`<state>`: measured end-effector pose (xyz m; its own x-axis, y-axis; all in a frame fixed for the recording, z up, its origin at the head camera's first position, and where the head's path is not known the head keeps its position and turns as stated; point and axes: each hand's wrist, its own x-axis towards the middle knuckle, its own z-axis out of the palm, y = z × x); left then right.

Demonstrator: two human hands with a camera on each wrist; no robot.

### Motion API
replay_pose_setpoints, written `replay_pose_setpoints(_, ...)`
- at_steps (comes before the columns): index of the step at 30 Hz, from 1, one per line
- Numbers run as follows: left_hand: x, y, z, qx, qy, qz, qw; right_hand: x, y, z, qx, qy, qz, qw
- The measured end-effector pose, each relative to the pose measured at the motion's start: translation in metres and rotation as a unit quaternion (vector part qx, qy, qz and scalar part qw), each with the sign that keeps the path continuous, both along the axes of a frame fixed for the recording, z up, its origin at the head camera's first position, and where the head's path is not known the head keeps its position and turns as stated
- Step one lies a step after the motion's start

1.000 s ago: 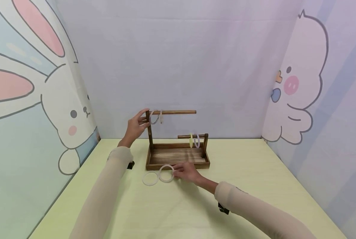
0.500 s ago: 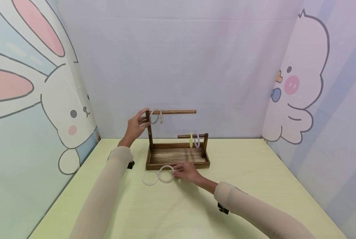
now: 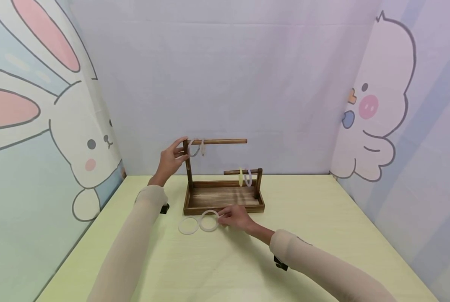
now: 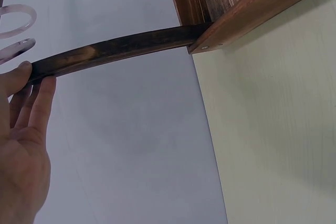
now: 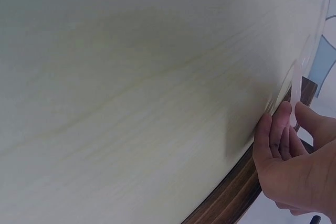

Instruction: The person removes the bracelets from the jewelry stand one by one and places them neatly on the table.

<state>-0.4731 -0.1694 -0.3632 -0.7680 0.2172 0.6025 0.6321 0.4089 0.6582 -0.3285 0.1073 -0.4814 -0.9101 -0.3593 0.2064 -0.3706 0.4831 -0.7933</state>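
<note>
My left hand (image 3: 170,161) grips the top of the tall post (image 4: 121,46) of a dark wooden bracelet stand (image 3: 225,209), thumb on one side and fingers on the other. Two bangles, a greyish one (image 3: 190,151) and a pale one (image 3: 203,147), hang from the upper bar close to that post. In front of the stand's tray, my right hand (image 3: 236,217) pinches the right edge of a whitish bangle (image 3: 202,227); the right wrist view shows this bangle (image 5: 296,85) between thumb and fingers. A second whitish bangle (image 3: 180,230) lies flat on the table just left of it.
A yellow bangle (image 3: 241,178) and a lilac bangle (image 3: 250,179) hang on the stand's lower bar (image 3: 231,172). The stand is on a pale yellow table (image 3: 300,209). Cloth panels with cartoon animals enclose its back and sides.
The bangle in my right hand has tipped slightly, its far rim a little lower than before. My left hand keeps its grip on the post. The head view has shifted very slightly.
</note>
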Motion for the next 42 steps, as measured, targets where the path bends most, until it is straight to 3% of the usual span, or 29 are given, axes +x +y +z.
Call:
replay_pose_setpoints(17, 0.0031, -0.0005, 0.0044, 0.004, 0.001, 0.001, 1.0000, -0.0041, -0.0037, -0.0037, 0.010, 0.027, 0.001, 0.9996)
replay_pose_setpoints(28, 0.0057, 0.0008, 0.0047, 0.002, 0.001, 0.004, 1.0000, 0.0004, -0.0039, -0.0034, 0.018, 0.043, -0.002, 0.9989)
replay_pose_setpoints(35, 0.0041, 0.0004, 0.0025, 0.001, 0.001, 0.005, 1.0000, 0.0011, -0.0001, -0.0030, 0.018, 0.027, 0.010, 0.9994)
replay_pose_setpoints(42, -0.0004, 0.0010, -0.0006, -0.002, 0.006, 0.005, 1.0000, 0.0011, 0.0043, -0.0036, 0.009, -0.014, 0.003, 0.9999)
